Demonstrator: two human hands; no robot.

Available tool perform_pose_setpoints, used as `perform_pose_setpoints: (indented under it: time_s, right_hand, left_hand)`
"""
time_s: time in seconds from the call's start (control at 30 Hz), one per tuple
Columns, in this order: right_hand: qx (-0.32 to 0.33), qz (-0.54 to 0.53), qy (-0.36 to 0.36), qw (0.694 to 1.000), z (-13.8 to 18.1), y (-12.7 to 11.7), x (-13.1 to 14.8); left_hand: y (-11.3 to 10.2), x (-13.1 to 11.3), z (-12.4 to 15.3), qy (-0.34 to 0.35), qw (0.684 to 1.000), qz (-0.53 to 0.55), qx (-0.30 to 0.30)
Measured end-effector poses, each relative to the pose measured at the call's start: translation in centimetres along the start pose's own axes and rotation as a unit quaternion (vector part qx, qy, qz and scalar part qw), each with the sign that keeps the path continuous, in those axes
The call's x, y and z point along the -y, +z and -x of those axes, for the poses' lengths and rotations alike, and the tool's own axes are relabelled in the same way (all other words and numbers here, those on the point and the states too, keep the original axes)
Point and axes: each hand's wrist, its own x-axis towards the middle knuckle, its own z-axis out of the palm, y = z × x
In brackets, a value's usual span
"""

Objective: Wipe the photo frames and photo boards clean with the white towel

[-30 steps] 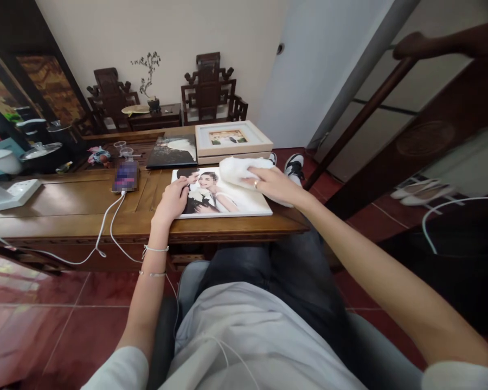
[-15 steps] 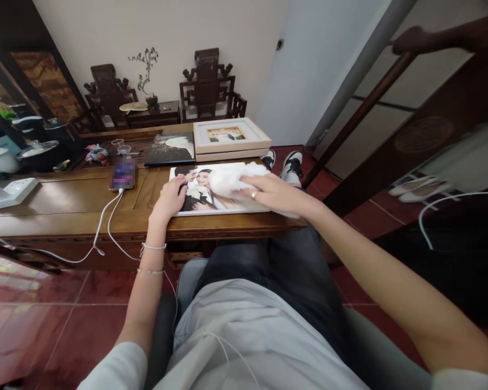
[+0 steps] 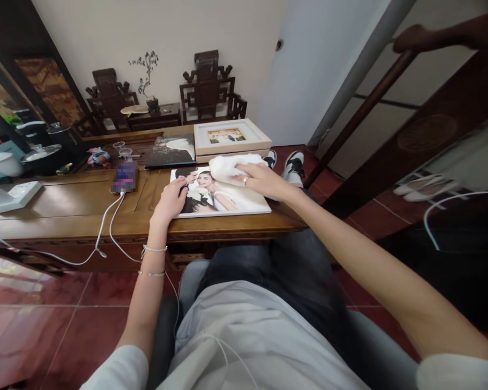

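A white-edged wedding photo panel (image 3: 244, 201) lies flat on the wooden table in front of me. My left hand (image 3: 171, 199) grips its left edge, its fingers lying over the corner of the picture. In my right hand (image 3: 260, 179) is a bunched white cloth (image 3: 228, 167), pressed on the upper right part of the panel. The cloth hides that part of the picture, and some fingertips sink into its folds.
Behind the panel lie a dark photo panel (image 3: 171, 149) and a pale framed picture (image 3: 231, 140). A phone (image 3: 124, 176) with a white cable (image 3: 106, 216) is to the left, beyond it a white power strip (image 3: 18, 196). A wooden chair (image 3: 374, 103) stands at right.
My right hand has slid the cloth up and slightly left, uncovering the panel's lower right part. My left hand stays at the left edge.
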Motion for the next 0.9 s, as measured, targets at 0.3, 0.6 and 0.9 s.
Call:
perform_pose_setpoints:
  time_s: [0.3,0.6,0.9]
  right_hand:
    - [0.109,-0.005,-0.081,0.991,8.7,-2.8,5.8]
    - [0.014,-0.065,-0.011,0.998,-0.2,-0.3,0.5]
    - [-0.027,-0.012,0.008,1.000,-0.9,1.3,0.1]
  left_hand:
    - [0.0,0.2,-0.1,0.003,1.000,0.001,0.000]
    - [-0.2,0.2,-0.1,0.023,1.000,0.001,-0.003]
    - [0.0,0.4,-0.1,0.021,1.000,0.005,-0.013]
